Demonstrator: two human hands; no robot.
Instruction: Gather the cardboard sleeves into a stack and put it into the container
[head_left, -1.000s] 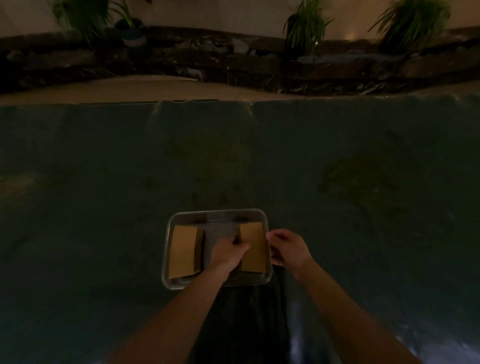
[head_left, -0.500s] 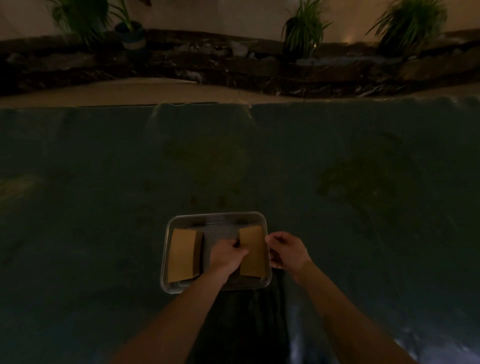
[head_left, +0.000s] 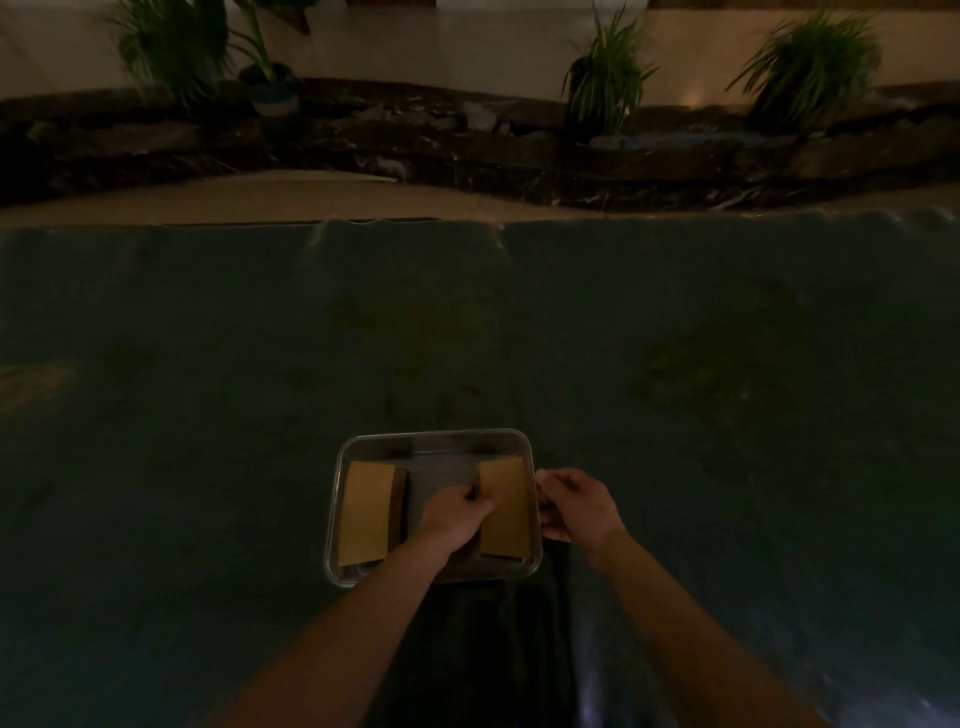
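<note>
Mostly done: both stacks sit inside your clear container (head_left: 434, 440) — the left stack of cardboard sleeves (head_left: 370, 512) alone, the right stack (head_left: 506, 506) pinched by your left hand (head_left: 454, 512). Your right hand (head_left: 576, 506) curls around the container's right rim. Only merging them looks left.

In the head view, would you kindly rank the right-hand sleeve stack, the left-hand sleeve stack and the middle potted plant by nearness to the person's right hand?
From the right hand:
1. Right-hand sleeve stack, inside the container, just beside that hand.
2. Left-hand sleeve stack, at the container's far left side.
3. Middle potted plant, far back by the wall.
</note>
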